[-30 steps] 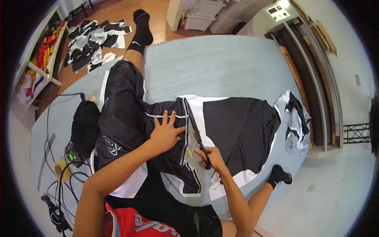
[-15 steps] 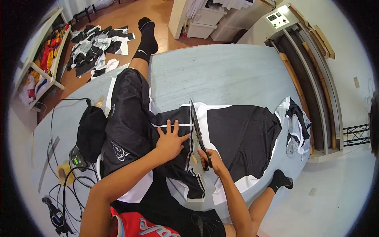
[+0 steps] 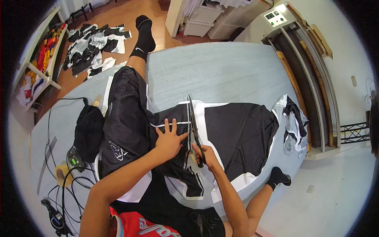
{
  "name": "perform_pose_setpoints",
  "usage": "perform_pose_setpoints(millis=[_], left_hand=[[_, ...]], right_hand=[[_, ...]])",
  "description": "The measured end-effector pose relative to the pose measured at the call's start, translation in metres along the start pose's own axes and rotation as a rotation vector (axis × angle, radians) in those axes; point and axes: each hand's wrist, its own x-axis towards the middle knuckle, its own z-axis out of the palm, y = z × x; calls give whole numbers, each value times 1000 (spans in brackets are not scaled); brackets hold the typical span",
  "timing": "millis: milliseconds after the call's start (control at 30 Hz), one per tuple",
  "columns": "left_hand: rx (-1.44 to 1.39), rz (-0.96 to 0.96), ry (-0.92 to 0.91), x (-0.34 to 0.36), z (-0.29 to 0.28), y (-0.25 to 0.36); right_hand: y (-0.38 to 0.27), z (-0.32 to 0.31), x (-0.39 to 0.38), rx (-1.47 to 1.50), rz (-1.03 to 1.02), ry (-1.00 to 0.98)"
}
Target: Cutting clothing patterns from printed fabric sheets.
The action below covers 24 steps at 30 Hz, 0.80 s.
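Note:
My left hand [image 3: 169, 143] lies flat with fingers spread on a black fabric piece [image 3: 179, 114] that has white and grey lines along its edge. In my right hand [image 3: 208, 157] is a pair of black-handled scissors [image 3: 194, 121]. Their long blades point away from me along the right edge of that piece, beside a white fabric margin [image 3: 201, 122]. Whether the blades are apart is hard to make out. Further right lies a larger black fabric panel [image 3: 241, 138] with white borders.
A crumpled black, white and grey fabric bundle [image 3: 294, 124] lies at the table's right. To the left are a black cloth [image 3: 91, 130], a tape roll [image 3: 63, 175] and tangled cables. My outstretched legs flank the fabric. Scraps [image 3: 94, 45] cover the floor, and a roller machine [image 3: 304, 83] stands right.
My right hand and the scissors have shifted slightly left and forward along the fabric edge. My left hand stays in place on the fabric; the whole view has shifted a little.

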Motion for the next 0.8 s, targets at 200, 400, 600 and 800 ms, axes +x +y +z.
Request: perform_pose_setpoints(millis=[200, 400, 600, 800], left_hand=[[32, 20, 33, -1, 5, -3], [116, 178, -67, -13, -19, -12], [415, 480, -300, -79, -65, -54], [136, 612, -317, -108, -106, -20]], right_hand=[[5, 6, -1, 44, -46, 63], [26, 4, -49, -274, -163, 277], [71, -4, -115, -718, -93, 413], [47, 9, -143, -989, 55, 245]])
